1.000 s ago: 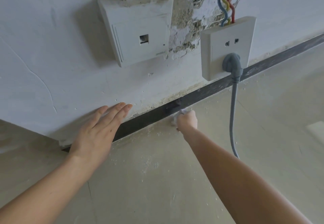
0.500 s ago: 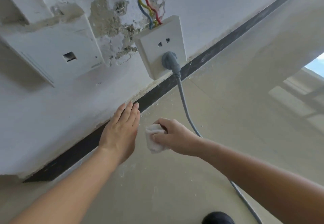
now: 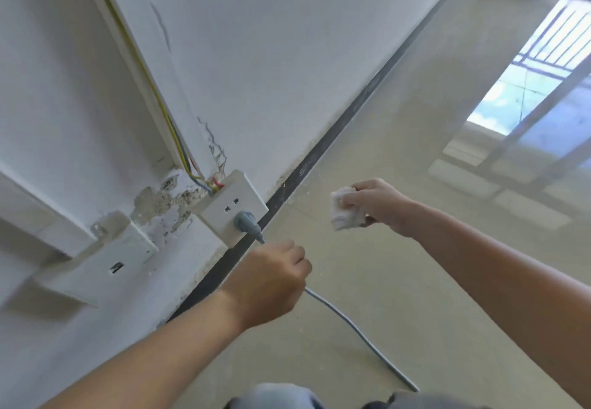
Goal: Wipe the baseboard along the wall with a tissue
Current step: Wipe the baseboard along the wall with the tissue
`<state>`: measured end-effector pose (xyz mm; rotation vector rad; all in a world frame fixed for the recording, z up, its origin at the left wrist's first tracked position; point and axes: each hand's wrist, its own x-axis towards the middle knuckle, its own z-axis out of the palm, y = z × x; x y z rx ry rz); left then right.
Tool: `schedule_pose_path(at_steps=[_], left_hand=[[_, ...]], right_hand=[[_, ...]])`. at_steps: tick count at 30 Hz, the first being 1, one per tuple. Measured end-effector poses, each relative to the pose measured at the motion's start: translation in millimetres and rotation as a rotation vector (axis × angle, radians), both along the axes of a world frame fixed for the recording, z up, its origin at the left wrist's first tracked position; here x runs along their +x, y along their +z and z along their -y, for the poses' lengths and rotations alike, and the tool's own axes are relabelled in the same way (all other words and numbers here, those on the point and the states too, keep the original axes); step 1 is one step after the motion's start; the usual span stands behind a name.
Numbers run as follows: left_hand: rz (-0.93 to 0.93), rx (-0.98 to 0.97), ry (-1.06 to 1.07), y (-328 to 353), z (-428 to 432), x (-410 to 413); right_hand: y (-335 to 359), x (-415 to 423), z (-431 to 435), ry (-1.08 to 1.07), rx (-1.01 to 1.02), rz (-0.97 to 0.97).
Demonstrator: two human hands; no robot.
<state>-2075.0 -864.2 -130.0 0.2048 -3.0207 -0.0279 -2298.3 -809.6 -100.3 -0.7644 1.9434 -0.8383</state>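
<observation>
A dark baseboard point(image 3: 345, 120) runs diagonally along the foot of the white wall, from lower left to upper right. My right hand point(image 3: 380, 205) holds a folded white tissue point(image 3: 343, 210) above the floor, a little off the baseboard. My left hand point(image 3: 271, 277) is curled around the grey cable point(image 3: 351, 325) just below the plug point(image 3: 244, 221), in front of the baseboard. The stretch of baseboard behind my left hand and the socket is hidden.
A white socket box point(image 3: 232, 207) hangs loose from the wall on coloured wires point(image 3: 179, 140). A second white box point(image 3: 99, 264) juts out to its left amid crumbled plaster. The cable trails across the beige floor point(image 3: 399, 280). Window light falls at right.
My view swung right along the wall. My left hand left the wall and curled round the cable. My right hand carried the tissue right, past the socket.
</observation>
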Motion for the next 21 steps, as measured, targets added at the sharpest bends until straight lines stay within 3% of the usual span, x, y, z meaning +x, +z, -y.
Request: schedule_pose_path(at_steps=[6,10,16,21], left_hand=[[-0.107,-0.163,0.157,57,44,-36],[0.039,-0.28,0.436,68,68,-64],[-0.017,-0.514,0.729,39,98,-118],[0.084,-0.558,0.95,10,115,-147]], right_hand=[[43,-26,25,-0.002,0.015,-0.141],[37,-49,47,0.089,0.02,-0.201],[-30,-94,101,0.297,0.036,-0.205],[-100,-113,149,0.429,-0.006,-0.058]])
